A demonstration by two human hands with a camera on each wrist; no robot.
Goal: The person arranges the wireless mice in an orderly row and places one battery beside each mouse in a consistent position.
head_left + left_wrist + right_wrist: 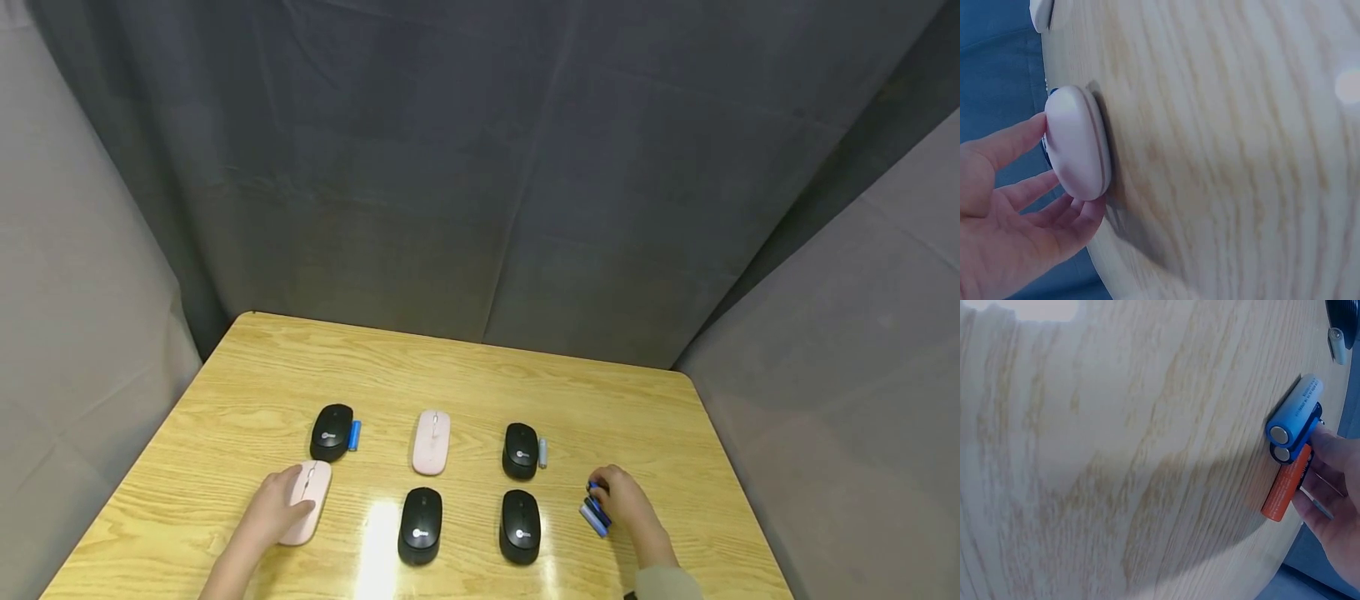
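Note:
My left hand (272,510) grips a pale pink computer mouse (315,493) at the left of the wooden table. In the left wrist view the thumb lies against the mouse's upper face and the fingers curl at its side and end. On the right, my right hand (627,503) has its fingers curled at a small cluster of batteries. The right wrist view shows a light blue battery (1296,412), a dark blue battery (1285,454) beside it and an orange battery (1285,490). The thumb is by the blue ones, with fingertips at the orange one, partly hidden behind it.
Behind the pink mouse stands a black mouse (330,429) with a blue battery (355,435) alongside. Another pink mouse (431,442) lies mid-table. A black mouse (520,446) has a grey battery (543,452) beside it; two more black mice lie nearer. Dark curtains (450,167) hang behind.

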